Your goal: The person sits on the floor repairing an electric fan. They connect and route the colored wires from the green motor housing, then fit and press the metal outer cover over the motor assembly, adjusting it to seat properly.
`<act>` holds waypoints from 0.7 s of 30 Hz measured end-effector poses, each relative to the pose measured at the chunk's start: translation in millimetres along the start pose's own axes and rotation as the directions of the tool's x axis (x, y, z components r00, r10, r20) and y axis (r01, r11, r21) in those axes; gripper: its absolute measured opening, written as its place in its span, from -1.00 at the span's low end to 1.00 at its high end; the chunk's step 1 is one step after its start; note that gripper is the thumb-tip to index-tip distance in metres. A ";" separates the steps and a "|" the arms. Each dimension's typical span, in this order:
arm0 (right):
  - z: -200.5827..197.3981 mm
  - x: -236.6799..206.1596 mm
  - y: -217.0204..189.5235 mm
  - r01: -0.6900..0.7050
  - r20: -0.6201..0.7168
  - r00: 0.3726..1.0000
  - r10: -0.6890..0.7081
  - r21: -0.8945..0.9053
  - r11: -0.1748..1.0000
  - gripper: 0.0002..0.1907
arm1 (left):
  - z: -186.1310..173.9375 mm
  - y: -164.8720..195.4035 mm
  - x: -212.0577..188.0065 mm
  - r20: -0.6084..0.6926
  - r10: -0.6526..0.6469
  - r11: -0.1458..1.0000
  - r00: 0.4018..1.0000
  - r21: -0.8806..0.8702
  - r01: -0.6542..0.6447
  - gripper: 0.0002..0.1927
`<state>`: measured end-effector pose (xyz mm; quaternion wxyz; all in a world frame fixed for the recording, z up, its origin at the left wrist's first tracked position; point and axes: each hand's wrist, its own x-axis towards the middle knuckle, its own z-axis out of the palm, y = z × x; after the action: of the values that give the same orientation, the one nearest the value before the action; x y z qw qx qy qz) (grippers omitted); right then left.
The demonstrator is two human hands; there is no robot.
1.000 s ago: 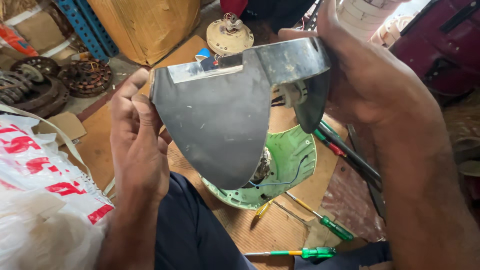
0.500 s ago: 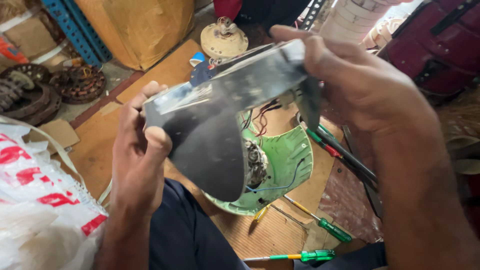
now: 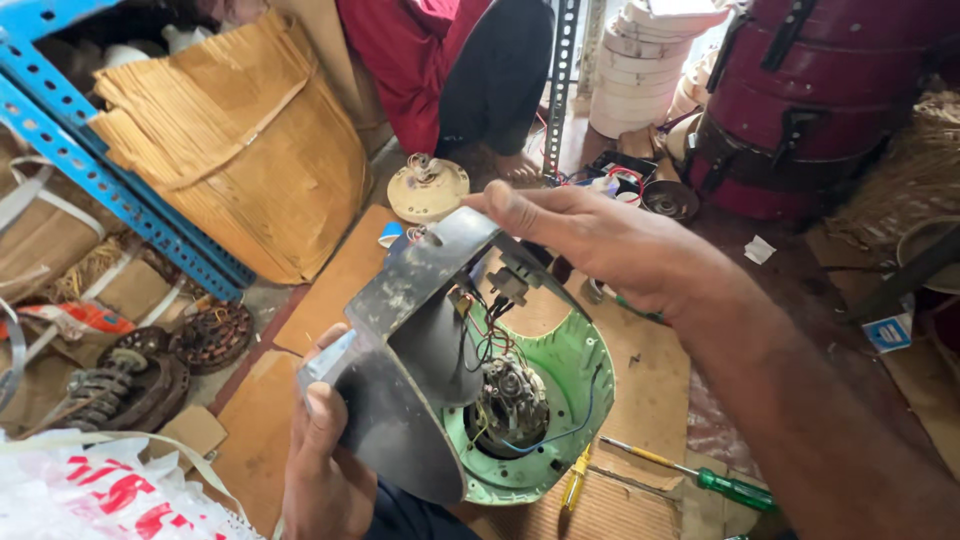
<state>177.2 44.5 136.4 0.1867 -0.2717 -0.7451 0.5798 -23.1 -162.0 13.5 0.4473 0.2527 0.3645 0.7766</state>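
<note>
Setting: cluttered workshop floor, brown cardboard sheets (image 3: pixel 640 400) lying flat under the work, blue slotted-steel rack (image 3: pixel 110 180) standing at my left.

Left hand (image 3: pixel 325 470): I am gripping the lower left edge of the dark grey curved metal cover (image 3: pixel 400 400), thumb pressing on its outer face, fingers closed around the rim.

Right hand (image 3: pixel 610 245): I am clamping the upper end of the same cover, fingertips curling over its top edge, palm facing down.

Cover: I am holding it tilted between both hands, its hollow side turning toward me, just above the floor.

Inside the cover: a pale green round plastic housing (image 3: pixel 570 400) is sitting against it, with a small motor of copper windings (image 3: pixel 510 400) at its centre and red, black and blue wires (image 3: pixel 490 335) running up to a little switch block.

Near my right arm: a green-handled screwdriver (image 3: pixel 725 488) is lying on the cardboard, and a yellow-handled tool (image 3: pixel 576 478) is lying just beside the green housing.

Farther out: a cream round motor cap (image 3: pixel 428 188) is resting on the floor beyond the cover; rusty dark wound stators (image 3: pixel 205 338) are lying under the rack; a maroon drum (image 3: pixel 810 100) is standing at the far right; a person in red clothing (image 3: pixel 420 70) is sitting behind.
</note>
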 end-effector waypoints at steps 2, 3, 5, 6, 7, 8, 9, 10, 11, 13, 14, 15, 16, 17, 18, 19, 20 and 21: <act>-2.0 -1.1 4.2 0.056 -0.019 0.998 -0.057 -0.036 0.998 -0.27 | 1.2 -3.3 -1.3 -0.058 -0.007 1.000 0.998 -0.015 0.006 -0.27; -2.2 -2.8 7.1 0.077 -0.027 0.997 -0.079 -0.056 0.995 -0.29 | 1.9 -5.5 -3.0 -0.089 -0.016 1.000 0.996 -0.027 0.013 -0.29; -4.3 -5.7 11.1 0.050 -0.100 0.994 -0.048 0.024 0.998 -0.37 | 3.4 -7.2 -2.7 -0.098 -0.027 0.995 0.995 -0.100 0.017 -0.35; -4.9 -8.4 13.1 0.040 -0.134 0.991 -0.031 0.067 0.997 -0.40 | 3.2 -6.0 -2.9 -0.104 -0.032 0.991 0.994 -0.134 0.018 -0.37; -4.9 -15.4 16.2 0.038 -0.268 0.963 -0.012 0.092 0.995 -0.44 | 3.4 -4.7 -3.5 -0.126 -0.042 0.987 0.991 -0.157 0.021 -0.39; -3.2 -27.0 20.5 0.041 -0.395 0.919 0.007 0.111 0.993 -0.48 | 4.4 -4.3 -3.3 -0.148 -0.048 0.983 0.988 -0.184 0.020 -0.40; 0.6 -38.0 25.2 0.050 -0.510 0.860 0.023 0.129 0.990 -0.51 | 5.2 -3.4 -2.1 -0.172 -0.049 0.978 0.984 -0.210 0.012 -0.42; 5.6 -50.5 30.3 0.062 -0.582 0.813 0.017 0.116 0.991 -0.57 | 5.5 -2.0 -1.2 -0.212 -0.034 0.977 0.977 -0.213 -0.012 -0.44; 14.3 -66.0 37.6 0.064 -0.648 0.761 0.021 0.108 0.992 -0.62 | 5.6 -0.7 -2.1 -0.258 -0.028 0.977 0.966 -0.212 -0.028 -0.46; 36.9 -100.0 56.2 0.008 -0.717 0.695 -0.050 -0.062 0.998 -0.76 | 7.4 -2.1 -7.8 -0.295 -0.007 0.982 0.956 -0.183 -0.049 -0.48; 49.4 -111.9 64.3 -0.087 -0.742 0.670 -0.011 -0.093 0.992 -0.78 | 7.1 -1.1 -10.0 -0.279 0.023 0.986 0.960 -0.152 -0.068 -0.49; 61.6 -124.0 70.2 -0.180 -0.767 0.641 0.022 -0.122 0.976 -0.78 | 7.5 -1.0 -12.6 -0.262 0.055 0.988 0.963 -0.122 -0.090 -0.49; 73.3 -134.9 73.8 -0.271 -0.793 0.607 0.049 -0.149 0.951 -0.78 | 8.6 -1.6 -14.9 -0.267 0.065 0.990 0.962 -0.100 -0.095 -0.49; 84.0 -141.9 76.2 -0.243 -0.777 0.624 -0.081 -0.291 0.925 -0.80 | 9.6 -2.0 -15.1 -0.269 0.082 0.991 0.960 -0.079 -0.107 -0.50; 96.1 -145.9 78.0 -0.205 -0.740 0.639 -0.209 -0.425 0.881 -0.81 | 9.7 -0.4 -14.6 -0.271 0.106 0.991 0.957 -0.052 -0.125 -0.50; 107.9 -148.9 78.6 -0.167 -0.686 0.650 -0.327 -0.549 0.819 -0.83 | 9.9 0.9 -15.1 -0.269 0.109 0.990 0.957 -0.060 -0.130 -0.50; 120.9 -150.2 78.6 -0.202 -0.720 0.660 -0.216 -0.447 0.871 -0.81 | 10.7 1.7 -16.3 -0.267 0.110 0.989 0.958 -0.068 -0.133 -0.51; 135.2 -148.6 78.9 -0.238 -0.742 0.663 -0.101 -0.337 0.911 -0.79 | 10.7 3.5 -16.8 -0.263 0.112 0.988 0.958 -0.074 -0.135 -0.51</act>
<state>228.1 -136.8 30.9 0.3914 -0.5458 -0.6952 0.2563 -9.3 -174.3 21.7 0.3578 0.1513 0.3671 0.8452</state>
